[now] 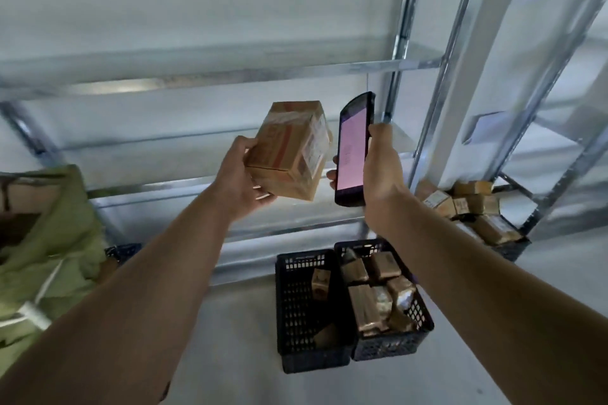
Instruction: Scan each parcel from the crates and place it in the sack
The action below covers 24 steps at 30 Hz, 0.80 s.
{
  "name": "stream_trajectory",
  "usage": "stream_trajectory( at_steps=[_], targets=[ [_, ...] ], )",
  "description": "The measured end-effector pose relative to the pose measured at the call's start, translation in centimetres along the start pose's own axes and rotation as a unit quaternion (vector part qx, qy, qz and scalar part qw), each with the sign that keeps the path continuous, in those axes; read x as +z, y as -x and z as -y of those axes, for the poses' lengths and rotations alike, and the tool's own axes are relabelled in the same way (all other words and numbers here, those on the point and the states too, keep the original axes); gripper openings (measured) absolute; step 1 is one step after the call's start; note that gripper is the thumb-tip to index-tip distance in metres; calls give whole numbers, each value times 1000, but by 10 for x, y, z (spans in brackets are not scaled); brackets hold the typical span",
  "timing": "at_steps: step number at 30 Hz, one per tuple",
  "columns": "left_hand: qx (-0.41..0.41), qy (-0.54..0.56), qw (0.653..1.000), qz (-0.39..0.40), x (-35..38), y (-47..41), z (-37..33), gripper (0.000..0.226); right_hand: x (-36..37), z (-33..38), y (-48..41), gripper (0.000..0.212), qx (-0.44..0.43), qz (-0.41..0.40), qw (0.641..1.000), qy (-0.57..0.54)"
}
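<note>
My left hand [241,179] grips a brown cardboard parcel [291,148] from below and behind, held up at chest height with its white label side turned to the right. My right hand [381,171] grips a black handheld scanner [353,148] upright, its pink-lit screen facing me, just to the right of the parcel. Below on the floor stand two black crates: the left crate [296,316] holds a few parcels, the right crate [424,325] holds several. A green sack [56,240] hangs open at the far left.
Metal shelving [230,76] runs across behind my hands, with uprights at the right. A third crate [513,248] piled with several parcels sits under the right shelf. Pale floor [237,355] lies between the sack and the crates.
</note>
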<state>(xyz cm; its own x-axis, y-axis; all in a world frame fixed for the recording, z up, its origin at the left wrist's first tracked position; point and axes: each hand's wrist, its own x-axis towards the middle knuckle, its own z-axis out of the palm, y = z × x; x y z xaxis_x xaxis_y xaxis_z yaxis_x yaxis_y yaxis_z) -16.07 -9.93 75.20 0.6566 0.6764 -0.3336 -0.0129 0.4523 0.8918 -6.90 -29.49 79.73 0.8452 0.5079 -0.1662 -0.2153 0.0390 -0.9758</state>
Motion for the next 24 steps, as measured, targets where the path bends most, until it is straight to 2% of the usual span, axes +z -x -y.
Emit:
stream_trajectory(
  at_steps=[6,15,24],
  targets=[
    [54,38,998,8,42,71,-26,55,-51,62,49,45,-32,74,997,3],
    [130,5,991,13,78,147,-73,42,-98,128,93,52,-79,158,984,29],
    [161,-17,987,11,68,164,-111,45,-123,151,119,57,-49,245,962,115]
  ],
)
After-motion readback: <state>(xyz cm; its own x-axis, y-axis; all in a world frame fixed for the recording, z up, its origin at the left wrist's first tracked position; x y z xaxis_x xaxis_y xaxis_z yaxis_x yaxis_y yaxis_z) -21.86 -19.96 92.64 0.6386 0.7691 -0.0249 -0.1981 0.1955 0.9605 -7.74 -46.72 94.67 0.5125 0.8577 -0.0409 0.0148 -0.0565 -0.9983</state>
